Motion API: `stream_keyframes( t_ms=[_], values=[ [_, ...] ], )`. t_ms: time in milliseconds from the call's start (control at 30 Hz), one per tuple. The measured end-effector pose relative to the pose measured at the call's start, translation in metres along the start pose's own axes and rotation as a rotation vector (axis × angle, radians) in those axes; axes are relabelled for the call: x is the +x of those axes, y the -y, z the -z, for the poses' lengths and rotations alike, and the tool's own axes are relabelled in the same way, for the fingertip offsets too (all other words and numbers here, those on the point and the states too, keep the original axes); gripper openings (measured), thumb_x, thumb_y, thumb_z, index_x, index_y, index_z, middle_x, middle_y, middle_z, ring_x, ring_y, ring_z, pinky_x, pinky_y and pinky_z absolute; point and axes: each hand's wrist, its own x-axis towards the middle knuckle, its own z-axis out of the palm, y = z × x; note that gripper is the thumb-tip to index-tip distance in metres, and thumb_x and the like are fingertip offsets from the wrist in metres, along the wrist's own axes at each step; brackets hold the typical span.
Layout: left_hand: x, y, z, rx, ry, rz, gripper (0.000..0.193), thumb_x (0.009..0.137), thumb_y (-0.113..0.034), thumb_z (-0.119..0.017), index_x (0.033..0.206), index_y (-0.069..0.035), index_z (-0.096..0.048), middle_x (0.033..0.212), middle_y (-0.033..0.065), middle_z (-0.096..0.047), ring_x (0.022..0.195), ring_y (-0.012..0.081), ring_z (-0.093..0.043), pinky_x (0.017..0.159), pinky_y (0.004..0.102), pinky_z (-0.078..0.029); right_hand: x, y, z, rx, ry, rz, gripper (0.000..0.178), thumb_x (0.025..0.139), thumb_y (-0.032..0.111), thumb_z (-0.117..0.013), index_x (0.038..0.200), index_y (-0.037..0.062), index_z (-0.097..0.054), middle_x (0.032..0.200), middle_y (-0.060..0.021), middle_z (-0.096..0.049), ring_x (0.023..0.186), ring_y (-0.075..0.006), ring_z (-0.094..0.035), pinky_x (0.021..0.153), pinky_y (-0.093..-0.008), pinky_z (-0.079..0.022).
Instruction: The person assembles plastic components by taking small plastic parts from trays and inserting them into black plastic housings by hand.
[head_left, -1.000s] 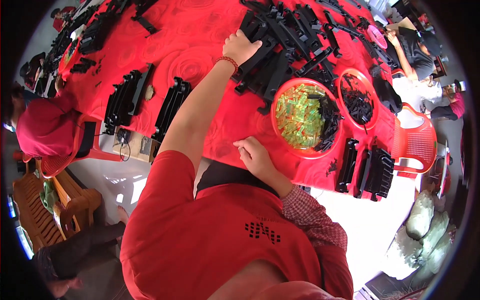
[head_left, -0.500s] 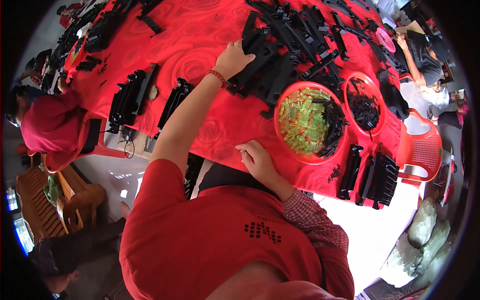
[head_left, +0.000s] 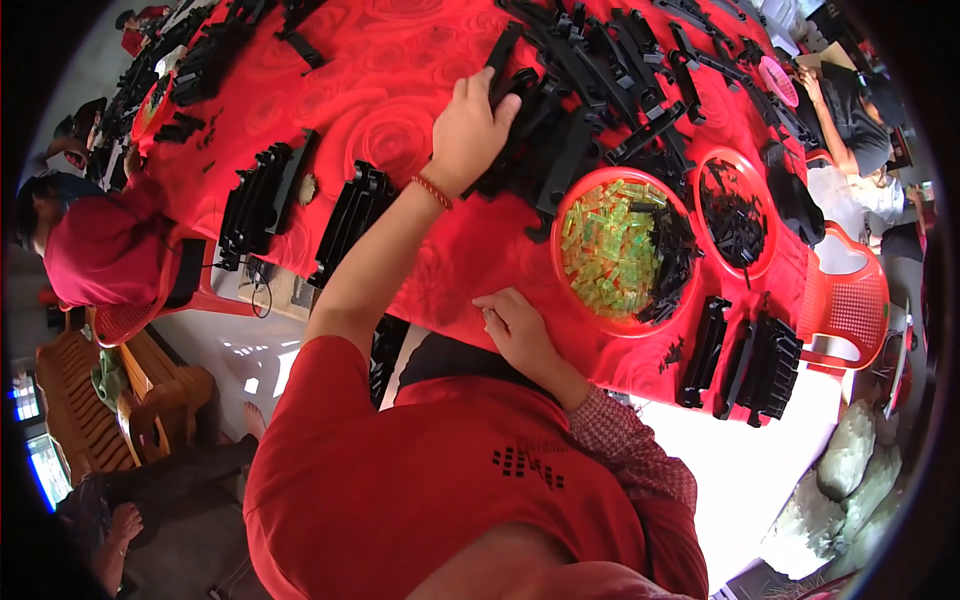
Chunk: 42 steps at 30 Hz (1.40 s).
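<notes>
My left hand [head_left: 470, 135], with a red bead bracelet at the wrist, stretches over the red tablecloth to the near-left side of a heap of long black plastic parts [head_left: 580, 75]. Its fingers and thumb close around the near end of one black plastic part [head_left: 504, 52]; the fingertips are partly hidden. By the table's near edge rests my right hand [head_left: 520, 335], fingers loosely bent and apart, with nothing visible in it. To its right stands a red basket [head_left: 560, 285] holding yellow-green clear pieces [head_left: 605, 245] and small black pieces [head_left: 672, 250].
A second red basket [head_left: 768, 235] holds small black pieces. Rows of black parts stand at the near right [head_left: 770, 365] and left [head_left: 260, 205]. A red plastic chair [head_left: 850, 290] is at the right. People sit at the left [head_left: 105, 240] and far right [head_left: 850, 120].
My left hand has shifted slightly, its thumb raised and the back of the hand turned more into view, at the black parts. My right hand has stayed almost still.
</notes>
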Motion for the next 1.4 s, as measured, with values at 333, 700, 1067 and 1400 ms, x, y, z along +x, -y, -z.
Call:
stream_keyframes(
  t_ms=[333,700,1067,1400],
  values=[
    [0.111,0.091,-0.092,0.265,0.494,0.328,0.038,0.092,-0.030,-0.060,0.116,-0.002,-0.065,0.122,0.0236,-0.061,0.113,0.0411,-0.060,0.094,0.0484,-0.051,0.002,0.000,0.001,-0.025,-0.005,0.006,0.018,0.089,-0.001,-0.057,0.107,0.0006,-0.063,0.092,-0.0133,-0.059,0.081,-0.0276,-0.062,0.072,-0.0351,-0.050],
    [0.124,0.135,-0.088,0.031,0.515,0.588,0.036,0.082,-0.028,-0.074,0.105,0.000,-0.070,0.095,0.0194,-0.072,0.090,0.0333,-0.070,0.075,0.0449,-0.053,0.007,0.000,0.000,-0.045,-0.018,0.052,0.020,0.088,-0.004,-0.060,0.107,0.0016,-0.064,0.089,-0.0110,-0.059,0.077,-0.0237,-0.061,0.068,-0.0325,-0.050],
    [0.016,-0.021,0.049,-0.839,0.326,0.544,0.041,0.081,-0.009,-0.078,0.116,0.002,-0.061,0.093,0.0030,-0.065,0.084,0.0120,-0.061,0.076,0.0279,-0.048,-0.008,0.016,0.008,0.064,0.013,-0.087,0.023,0.092,-0.001,-0.054,0.114,0.0001,-0.061,0.094,-0.0143,-0.058,0.084,-0.0265,-0.062,0.074,-0.0343,-0.050],
    [-0.094,-0.090,0.071,-0.054,0.127,-0.147,0.055,0.065,0.000,-0.079,0.117,-0.008,-0.063,0.088,0.0075,-0.060,0.081,0.0284,-0.055,0.074,0.0386,-0.049,0.003,0.055,0.081,0.305,-0.581,-0.113,0.054,0.092,-0.001,-0.061,0.141,-0.0012,-0.038,0.117,-0.0104,-0.049,0.081,-0.0111,-0.058,0.069,-0.0252,-0.056]
  ],
)
